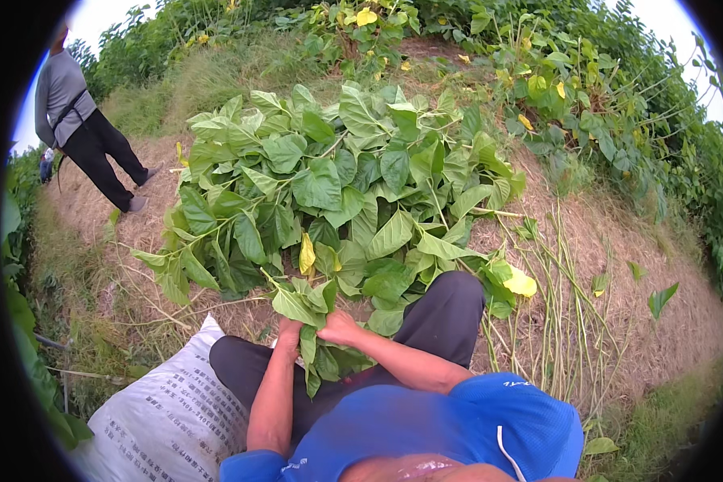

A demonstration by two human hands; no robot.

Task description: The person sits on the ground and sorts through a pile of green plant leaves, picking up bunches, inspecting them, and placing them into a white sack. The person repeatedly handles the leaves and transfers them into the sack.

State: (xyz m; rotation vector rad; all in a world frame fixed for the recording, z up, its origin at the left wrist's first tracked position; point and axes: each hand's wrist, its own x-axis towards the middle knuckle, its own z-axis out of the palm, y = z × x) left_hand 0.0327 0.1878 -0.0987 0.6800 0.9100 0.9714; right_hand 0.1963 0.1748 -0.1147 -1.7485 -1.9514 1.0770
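Note:
My left hand (pixel 288 334) and my right hand (pixel 339 328) are close together over my lap. Both are closed around a leafy green branch (pixel 298 306), whose leaves hang down between and below them. The fingers are partly covered by leaves, so the exact grip does not show. Just beyond my hands lies a large heap of cut leafy branches (pixel 343 187), which look like mulberry. A yellow leaf (pixel 306 254) stands out in the near part of the heap. Bare stripped stems (pixel 569 307) lie on the ground to my right.
A white woven sack (pixel 169 410) bearing print lies against my left side. At the far left a person (pixel 81 114) in a grey top stands on the dry-grass ground (pixel 156 156). Dense leafy shrubs (pixel 578 78) border the strip. Loose leaves (pixel 661 300) lie to the right.

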